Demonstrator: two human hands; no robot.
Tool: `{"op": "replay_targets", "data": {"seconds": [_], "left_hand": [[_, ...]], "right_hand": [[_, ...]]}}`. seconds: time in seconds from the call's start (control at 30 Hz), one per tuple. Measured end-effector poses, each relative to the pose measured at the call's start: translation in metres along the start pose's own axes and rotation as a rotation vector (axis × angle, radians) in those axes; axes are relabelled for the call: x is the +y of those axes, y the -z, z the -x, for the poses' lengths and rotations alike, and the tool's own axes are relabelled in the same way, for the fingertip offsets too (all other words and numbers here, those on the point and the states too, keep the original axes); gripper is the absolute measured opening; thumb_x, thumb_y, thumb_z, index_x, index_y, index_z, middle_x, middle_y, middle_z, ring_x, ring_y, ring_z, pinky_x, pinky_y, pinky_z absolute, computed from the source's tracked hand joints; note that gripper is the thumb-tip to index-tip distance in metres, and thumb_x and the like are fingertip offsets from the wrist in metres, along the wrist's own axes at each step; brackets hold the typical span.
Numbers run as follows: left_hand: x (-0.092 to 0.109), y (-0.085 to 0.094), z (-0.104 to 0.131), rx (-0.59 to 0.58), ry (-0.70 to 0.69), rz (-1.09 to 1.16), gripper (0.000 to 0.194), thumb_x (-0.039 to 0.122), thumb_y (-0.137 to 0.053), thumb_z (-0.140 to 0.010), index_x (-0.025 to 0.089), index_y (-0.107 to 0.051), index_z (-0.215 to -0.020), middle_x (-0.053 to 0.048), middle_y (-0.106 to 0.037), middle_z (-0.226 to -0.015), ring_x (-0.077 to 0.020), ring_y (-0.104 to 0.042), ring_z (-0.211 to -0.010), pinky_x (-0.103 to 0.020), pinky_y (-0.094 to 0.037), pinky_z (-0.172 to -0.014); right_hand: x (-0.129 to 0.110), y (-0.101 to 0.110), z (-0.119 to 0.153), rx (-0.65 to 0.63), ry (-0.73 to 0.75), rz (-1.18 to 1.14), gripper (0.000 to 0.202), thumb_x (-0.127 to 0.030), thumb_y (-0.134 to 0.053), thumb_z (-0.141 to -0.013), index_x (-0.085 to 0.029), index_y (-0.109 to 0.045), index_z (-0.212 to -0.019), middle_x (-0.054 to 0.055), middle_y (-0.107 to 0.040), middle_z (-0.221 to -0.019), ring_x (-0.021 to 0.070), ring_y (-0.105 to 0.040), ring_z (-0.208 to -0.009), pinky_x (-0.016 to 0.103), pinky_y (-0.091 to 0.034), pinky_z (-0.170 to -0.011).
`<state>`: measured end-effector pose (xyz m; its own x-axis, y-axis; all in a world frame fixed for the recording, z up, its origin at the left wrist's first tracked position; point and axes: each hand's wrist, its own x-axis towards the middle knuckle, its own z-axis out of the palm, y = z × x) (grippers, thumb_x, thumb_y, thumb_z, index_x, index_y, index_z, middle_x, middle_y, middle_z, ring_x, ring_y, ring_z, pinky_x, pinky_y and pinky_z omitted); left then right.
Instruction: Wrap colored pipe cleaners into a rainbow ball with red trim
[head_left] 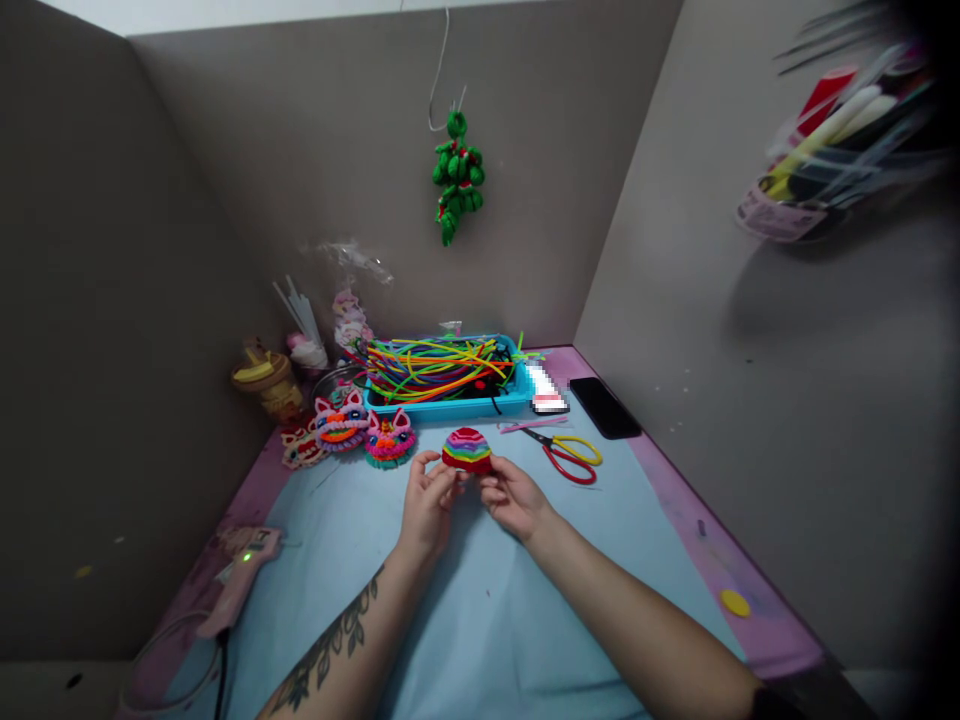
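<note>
The left hand [427, 508] and right hand [519, 500] are pinching the striped dome-shaped piece [466, 450] near its lower corners, holding it over the tabletop [724, 565]. It is probably weighing little and flexing softly, so light fingertips along its edges are likely suiting it.

The table [724, 565] has a pinkish-purple top, mostly covered by a light blue cloth [495, 640] that leaves strips bare along both sides. Toward the back sits a blue tray [450, 408] full of colourful stems [435, 370]. Just left of it are three fuzzy animal faces [389, 438] — close together — with a tan pot [271, 385] behind. To the right lie a dark phone [604, 408], red-and-yellow-handled scissors [553, 442] and a thin pink strip [534, 425]. A pink glue gun [240, 585] rests at the left edge; a yellow disc [735, 603] lies at the right.
</note>
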<state>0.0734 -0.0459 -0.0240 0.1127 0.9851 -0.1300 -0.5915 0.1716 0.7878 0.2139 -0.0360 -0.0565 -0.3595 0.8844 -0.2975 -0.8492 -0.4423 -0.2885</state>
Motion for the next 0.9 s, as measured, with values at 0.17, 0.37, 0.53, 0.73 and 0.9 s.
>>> {"op": "replay_targets", "data": {"seconds": [0.17,0.37,0.53,0.73,0.9], "left_hand": [[-0.003,0.003,-0.003,0.053,0.004,-0.002,0.044,0.019,-0.076,-0.064,0.021,-0.045,-0.095,0.003,-0.067,-0.071,-0.0093,-0.062,-0.061,-0.019,-0.046,-0.058],[-0.003,0.005,-0.005,0.084,0.040,0.063,0.048,0.019,-0.079,-0.060,0.020,-0.048,-0.096,0.001,-0.068,-0.075,-0.0124,-0.066,-0.067,-0.022,-0.050,-0.062],[-0.002,0.004,-0.006,0.125,0.037,0.081,0.044,0.017,-0.078,-0.059,0.020,-0.048,-0.091,0.003,-0.066,-0.069,-0.0117,-0.065,-0.063,-0.022,-0.051,-0.061],[-0.001,0.003,-0.005,0.125,0.044,0.072,0.043,0.017,-0.075,-0.060,0.021,-0.047,-0.092,0.004,-0.066,-0.068,-0.0099,-0.063,-0.062,-0.020,-0.050,-0.061],[0.000,0.002,-0.005,0.128,0.038,0.055,0.044,0.015,-0.074,-0.058,0.021,-0.045,-0.090,0.007,-0.063,-0.064,-0.0079,-0.060,-0.058,-0.018,-0.048,-0.059]], "right_hand": [[0.003,-0.008,0.004,0.070,-0.021,-0.050,0.007,-0.011,-0.056,-0.085,-0.016,-0.052,-0.083,-0.002,-0.058,-0.065,0.0030,-0.043,-0.043,0.008,-0.027,-0.031],[0.004,-0.014,0.006,0.121,-0.012,-0.045,0.007,-0.010,-0.054,-0.086,-0.016,-0.052,-0.083,-0.002,-0.058,-0.064,0.0029,-0.041,-0.042,0.009,-0.026,-0.031],[0.006,-0.015,0.007,0.116,-0.010,-0.028,0.006,-0.010,-0.055,-0.086,-0.015,-0.052,-0.084,-0.001,-0.059,-0.066,0.0023,-0.040,-0.041,0.009,-0.025,-0.031],[0.006,-0.011,0.006,0.086,-0.005,-0.010,0.010,-0.011,-0.061,-0.082,-0.017,-0.053,-0.082,-0.002,-0.059,-0.066,0.0032,-0.042,-0.043,0.009,-0.027,-0.031],[0.007,-0.009,0.005,0.066,0.018,0.032,0.011,-0.010,-0.063,-0.079,-0.017,-0.054,-0.081,-0.002,-0.059,-0.067,0.0034,-0.042,-0.044,0.009,-0.028,-0.032]]}}
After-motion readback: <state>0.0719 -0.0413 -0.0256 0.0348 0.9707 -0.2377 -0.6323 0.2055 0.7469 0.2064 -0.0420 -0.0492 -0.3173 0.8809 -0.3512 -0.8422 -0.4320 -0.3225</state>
